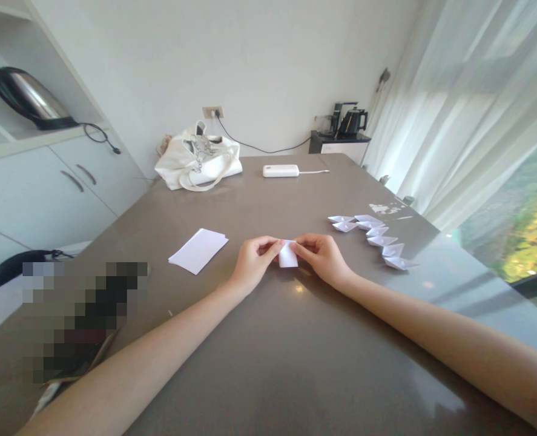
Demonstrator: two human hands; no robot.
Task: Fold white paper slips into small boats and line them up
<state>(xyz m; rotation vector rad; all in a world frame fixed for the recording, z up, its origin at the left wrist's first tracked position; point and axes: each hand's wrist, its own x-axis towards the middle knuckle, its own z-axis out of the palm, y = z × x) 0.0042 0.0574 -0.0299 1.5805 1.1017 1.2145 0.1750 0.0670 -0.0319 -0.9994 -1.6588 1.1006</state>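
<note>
A small folded piece of white paper (289, 255) is pinched at its upper edge between my two hands, just above the table. My left hand (255, 260) grips its left side with thumb and fingers. On the right side, my right hand (322, 257) closes on it the same way, thumb in front. The fingers behind the paper are partly hidden. Left of my left hand lies a stack of white paper sheets (198, 249). Several folded white paper boats (380, 241) stand in a staggered line to the right of my right hand.
At the back of the grey-brown table (250, 375) sit a white handbag (200, 160) and a white power strip-like device (280, 171) with a short cable. White scraps (386, 208) lie near the right edge. A pixelated object (91, 321) is at left. Curtains (413, 109) hang at right.
</note>
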